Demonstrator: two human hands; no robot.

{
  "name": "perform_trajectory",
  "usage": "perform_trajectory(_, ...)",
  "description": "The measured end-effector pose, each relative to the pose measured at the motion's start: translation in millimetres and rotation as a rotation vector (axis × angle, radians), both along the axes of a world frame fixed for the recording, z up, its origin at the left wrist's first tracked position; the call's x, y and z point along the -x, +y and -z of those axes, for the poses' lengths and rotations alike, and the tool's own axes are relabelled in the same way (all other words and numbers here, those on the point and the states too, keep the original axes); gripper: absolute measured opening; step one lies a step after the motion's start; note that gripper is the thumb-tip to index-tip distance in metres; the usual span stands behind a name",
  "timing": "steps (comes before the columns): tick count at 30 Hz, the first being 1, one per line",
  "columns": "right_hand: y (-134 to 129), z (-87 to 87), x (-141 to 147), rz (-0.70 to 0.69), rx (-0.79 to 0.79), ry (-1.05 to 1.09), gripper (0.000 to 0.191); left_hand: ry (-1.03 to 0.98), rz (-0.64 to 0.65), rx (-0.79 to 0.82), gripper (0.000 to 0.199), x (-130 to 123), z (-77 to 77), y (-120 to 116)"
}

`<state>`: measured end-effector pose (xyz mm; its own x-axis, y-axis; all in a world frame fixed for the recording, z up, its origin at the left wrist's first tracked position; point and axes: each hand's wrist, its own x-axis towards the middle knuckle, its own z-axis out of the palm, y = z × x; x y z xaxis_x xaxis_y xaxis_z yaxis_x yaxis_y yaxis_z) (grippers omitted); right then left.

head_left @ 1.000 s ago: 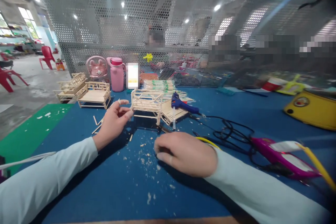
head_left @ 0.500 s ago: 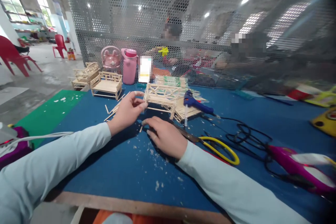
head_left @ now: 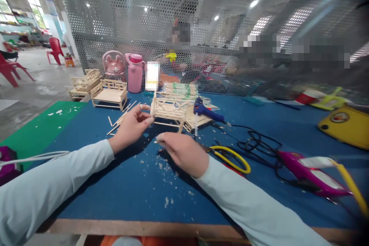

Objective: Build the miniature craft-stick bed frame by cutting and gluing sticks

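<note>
While the left hand (head_left: 129, 128) curls loosely at the near left end of a wooden frame (head_left: 170, 110), its thumb touching the end post, the head view does not let me tell whether the fingers grip it. The frame stands on the blue table (head_left: 121, 200), ahead of and between the hands. Near it, the right hand (head_left: 183, 152) hangs palm down, its fingertips pressed together on a small pale bit (head_left: 156, 142).

Loose sticks (head_left: 119, 121) lie just beyond the left hand, with two small benches (head_left: 109, 94) (head_left: 83, 84) farther back. Right of the frame, a blue glue gun (head_left: 209, 112) rests by a slatted panel (head_left: 201, 122), and bundled sticks (head_left: 181, 90) lie behind. Yellow-handled scissors (head_left: 230, 158) sit beside the right hand, partly hidden by it; a cable (head_left: 250, 138) and a purple power strip (head_left: 314, 175) are farther right, near a yellow pouch (head_left: 346, 125).

At the back stand a pink bottle (head_left: 135, 75), a pink bag (head_left: 114, 67) and a bright screen (head_left: 152, 77). Behind them rises a perforated partition (head_left: 115, 19), with a person (head_left: 183, 59) beyond it.
</note>
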<state>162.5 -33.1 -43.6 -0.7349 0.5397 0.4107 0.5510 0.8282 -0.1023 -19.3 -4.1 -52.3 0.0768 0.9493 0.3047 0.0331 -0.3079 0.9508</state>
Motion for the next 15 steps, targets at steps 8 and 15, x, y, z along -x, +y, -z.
perform_trajectory(8,12,-23.8,-57,0.253,-0.231,0.352,0.007,0.126,0.024,-0.014,0.029,7,13.7,-12)
perform_trajectory(15,19,-13.3,-52,0.250,-0.372,0.389,0.008,0.254,-0.019,-0.053,0.030,9,17.4,-16)
